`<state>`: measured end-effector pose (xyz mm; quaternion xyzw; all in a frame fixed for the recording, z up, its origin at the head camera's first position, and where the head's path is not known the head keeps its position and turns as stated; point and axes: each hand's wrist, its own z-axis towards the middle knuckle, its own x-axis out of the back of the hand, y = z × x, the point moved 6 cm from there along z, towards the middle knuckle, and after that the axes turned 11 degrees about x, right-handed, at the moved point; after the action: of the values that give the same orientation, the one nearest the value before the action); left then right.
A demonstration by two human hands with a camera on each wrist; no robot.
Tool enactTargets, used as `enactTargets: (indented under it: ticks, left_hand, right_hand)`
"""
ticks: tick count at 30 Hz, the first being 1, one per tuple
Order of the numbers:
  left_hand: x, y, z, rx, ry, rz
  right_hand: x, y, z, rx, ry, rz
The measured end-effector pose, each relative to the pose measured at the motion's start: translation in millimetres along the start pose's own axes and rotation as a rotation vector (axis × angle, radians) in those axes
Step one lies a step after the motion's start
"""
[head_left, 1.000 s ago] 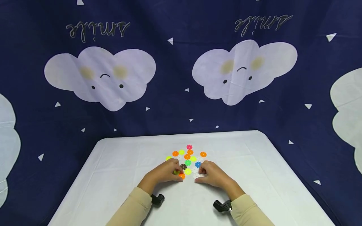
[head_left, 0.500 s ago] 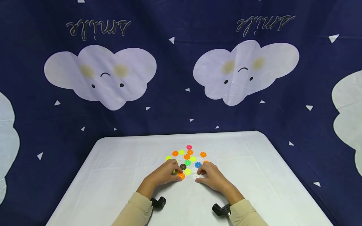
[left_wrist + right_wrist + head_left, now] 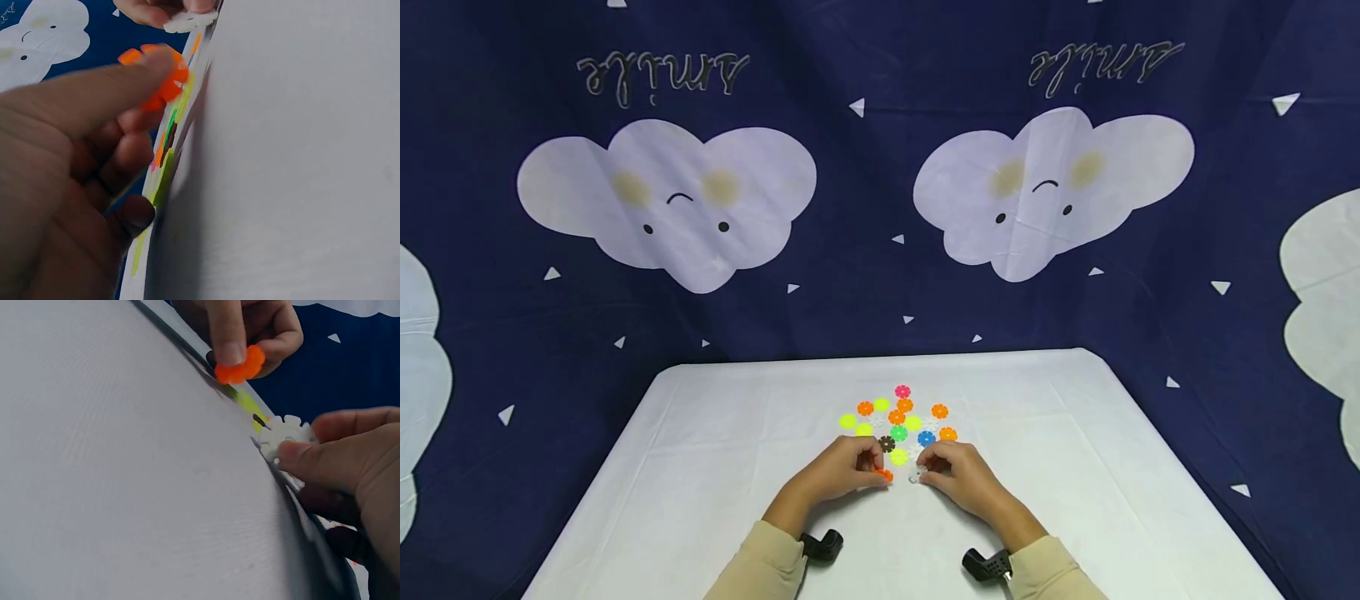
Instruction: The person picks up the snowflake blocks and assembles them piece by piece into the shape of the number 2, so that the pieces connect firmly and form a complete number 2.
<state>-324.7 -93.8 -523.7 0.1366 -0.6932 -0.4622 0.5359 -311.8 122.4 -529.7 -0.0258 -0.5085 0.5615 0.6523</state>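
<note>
An orange notched disc (image 3: 170, 87), a snowflake-style building piece, is pinched between thumb and fingers of my left hand (image 3: 842, 468). In the right wrist view a white notched disc (image 3: 289, 434) of the same kind sits between the thumb and fingers of my right hand (image 3: 958, 473). The hands face each other a short way apart over the near side of the scattered discs. Just beyond them lie a yellow disc (image 3: 898, 457), a dark brown disc (image 3: 887, 444) and a blue disc (image 3: 927, 438).
Several more discs lie farther back, among them a green disc (image 3: 898, 433), a pink disc (image 3: 902, 391) and an orange disc (image 3: 940, 411). They lie flat on a white table (image 3: 737, 433). A dark blue cloth (image 3: 865, 192) with clouds hangs behind the table's far edge.
Both hands have drawn slightly toward the table's near side, the left with the orange disc and the right with the white one. Yellow discs near the left hand now show more fully.
</note>
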Motion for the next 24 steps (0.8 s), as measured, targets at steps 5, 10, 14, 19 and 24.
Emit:
enactTargets:
  ticks: [5, 10, 14, 19, 24]
  left_hand:
    - [0.4, -1.9, -0.8, 0.027, 0.062, -0.118]
    - [3.2, -3.9, 0.3, 0.034, 0.139, -0.233]
    - [5.4, -5.3, 0.7, 0.033, 0.179, -0.282]
    - [8.1, -4.9, 0.0, 0.041, 0.220, -0.282]
    - [9.5, -6.8, -0.3, 0.051, 0.248, -0.300]
  right_hand:
    - [9.8, -5.9, -0.7, 0.107, 0.189, 0.021]
    - [16.9, -4.3, -3.1, 0.121, 0.335, 0.084]
    - [17.9, -4.2, -3.9, 0.123, 0.388, 0.127]
    - [14.6, -7.0, -2.1, 0.132, 0.399, 0.199]
    - [7.7, -6.2, 0.9, 0.103, 0.358, 0.321]
